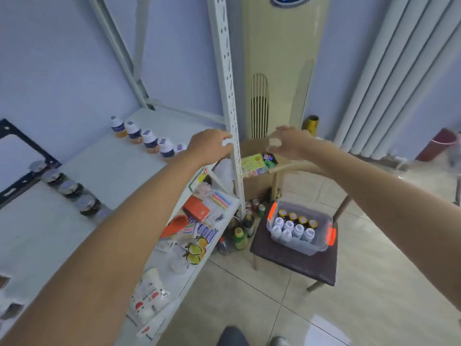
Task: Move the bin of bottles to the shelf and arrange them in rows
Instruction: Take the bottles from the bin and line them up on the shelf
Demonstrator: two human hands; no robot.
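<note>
The shelf [104,166] offers open surface between a diagonal row of white bottles [143,137] and a row of dark jars [67,188]. The perforated upright post [228,101] stands between this surface and the bin [300,227] on the chair [294,260].

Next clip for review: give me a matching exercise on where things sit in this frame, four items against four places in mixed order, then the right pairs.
Things:
1. clear bin
2. white-capped bottles
3. dark jars
4. loose bottles and cans

Places:
A. on the floor by the foot of the shelf post
B. in a row at the left edge of the top shelf
C. on the chair seat
D. in a row toward the back of the top shelf

Pairs: 1-C, 2-D, 3-B, 4-A

The left hand and right hand hold nothing, up near the shelf post.
</note>
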